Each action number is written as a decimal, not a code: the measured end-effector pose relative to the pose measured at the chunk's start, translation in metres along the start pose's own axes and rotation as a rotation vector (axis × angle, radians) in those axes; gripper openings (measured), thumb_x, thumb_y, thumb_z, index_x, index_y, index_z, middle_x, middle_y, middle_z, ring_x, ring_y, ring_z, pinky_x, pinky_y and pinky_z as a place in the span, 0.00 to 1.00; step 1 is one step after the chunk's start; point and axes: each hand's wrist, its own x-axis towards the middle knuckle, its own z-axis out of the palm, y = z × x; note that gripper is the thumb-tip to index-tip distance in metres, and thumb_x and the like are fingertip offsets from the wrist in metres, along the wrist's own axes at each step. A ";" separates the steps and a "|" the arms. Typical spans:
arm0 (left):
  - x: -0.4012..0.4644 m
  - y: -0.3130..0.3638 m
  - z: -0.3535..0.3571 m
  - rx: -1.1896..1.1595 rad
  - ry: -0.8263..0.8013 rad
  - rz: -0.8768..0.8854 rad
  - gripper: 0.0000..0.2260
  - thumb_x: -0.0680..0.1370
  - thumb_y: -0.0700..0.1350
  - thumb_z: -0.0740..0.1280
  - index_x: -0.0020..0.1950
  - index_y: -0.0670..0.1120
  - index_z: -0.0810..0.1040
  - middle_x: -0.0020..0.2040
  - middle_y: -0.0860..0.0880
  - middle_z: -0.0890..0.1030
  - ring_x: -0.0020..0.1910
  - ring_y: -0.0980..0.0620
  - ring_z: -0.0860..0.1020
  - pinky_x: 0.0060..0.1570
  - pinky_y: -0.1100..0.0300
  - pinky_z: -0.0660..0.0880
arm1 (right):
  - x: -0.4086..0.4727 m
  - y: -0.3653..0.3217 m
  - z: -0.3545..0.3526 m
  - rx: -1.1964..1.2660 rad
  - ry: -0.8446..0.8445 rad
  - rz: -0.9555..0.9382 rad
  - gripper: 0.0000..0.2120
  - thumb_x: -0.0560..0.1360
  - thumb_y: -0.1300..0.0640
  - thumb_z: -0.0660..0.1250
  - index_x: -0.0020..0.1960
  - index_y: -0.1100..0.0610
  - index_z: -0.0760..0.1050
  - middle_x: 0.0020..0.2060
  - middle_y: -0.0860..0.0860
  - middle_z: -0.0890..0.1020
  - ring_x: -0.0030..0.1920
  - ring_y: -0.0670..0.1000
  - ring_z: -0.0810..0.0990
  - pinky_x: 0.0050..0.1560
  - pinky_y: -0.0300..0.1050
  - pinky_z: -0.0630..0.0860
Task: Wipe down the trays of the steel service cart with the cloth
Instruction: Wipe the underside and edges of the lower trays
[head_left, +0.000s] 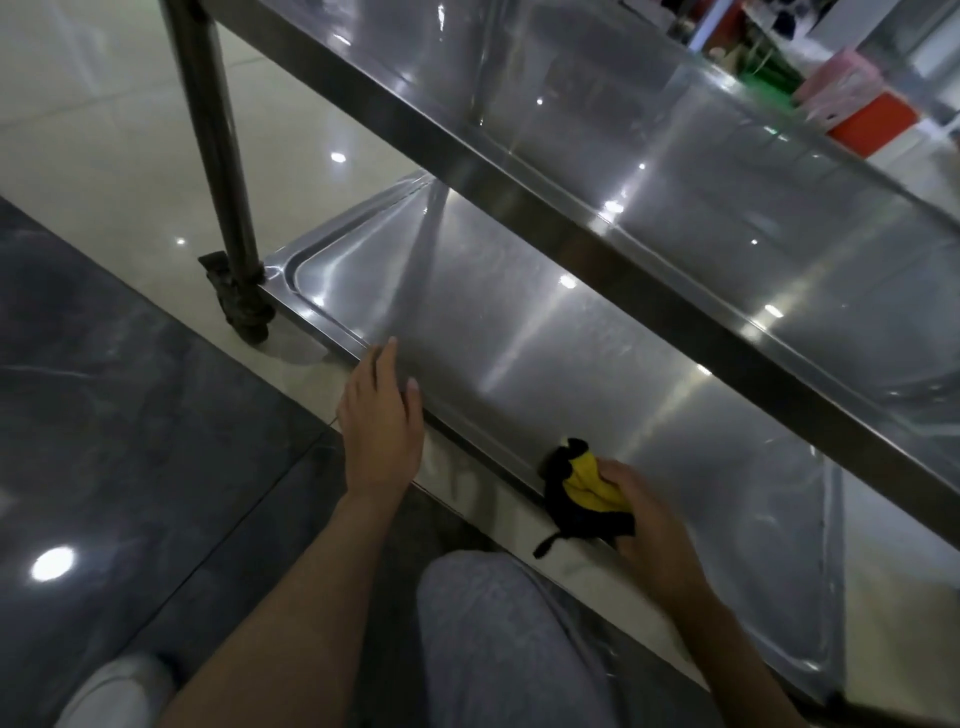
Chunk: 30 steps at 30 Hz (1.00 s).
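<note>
While crouched at the cart's low shelf: left hand (382, 426) laid flat and open-fingered on the near rim of the lower tray (519, 332), holding nothing, likely for balance. Further right, right hand (652, 525) bunched round the black-and-yellow cloth (587, 491), pressed at the same rim, seemingly mid-wipe. Nothing standing in the lower tray; upper tray (727, 208) likewise bare steel where visible.
</note>
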 end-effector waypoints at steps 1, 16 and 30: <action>0.004 -0.002 -0.004 -0.023 0.017 -0.003 0.20 0.86 0.46 0.60 0.78 0.47 0.65 0.75 0.45 0.69 0.74 0.45 0.67 0.72 0.40 0.67 | -0.001 0.001 -0.001 0.012 0.006 0.007 0.28 0.76 0.39 0.66 0.72 0.50 0.70 0.66 0.48 0.78 0.65 0.50 0.77 0.65 0.58 0.77; 0.130 -0.022 -0.113 -0.253 0.480 -0.199 0.28 0.81 0.43 0.67 0.80 0.48 0.61 0.77 0.48 0.66 0.77 0.49 0.63 0.78 0.47 0.60 | 0.197 -0.170 0.100 0.013 -0.062 -0.165 0.31 0.67 0.67 0.70 0.70 0.54 0.74 0.61 0.56 0.81 0.59 0.58 0.79 0.56 0.44 0.74; 0.194 -0.014 -0.140 -0.340 0.274 -0.066 0.08 0.84 0.51 0.66 0.58 0.57 0.67 0.47 0.61 0.77 0.47 0.57 0.79 0.48 0.65 0.76 | 0.174 -0.136 0.094 0.102 -0.071 -0.215 0.33 0.70 0.63 0.67 0.74 0.49 0.70 0.67 0.50 0.77 0.66 0.51 0.75 0.67 0.43 0.71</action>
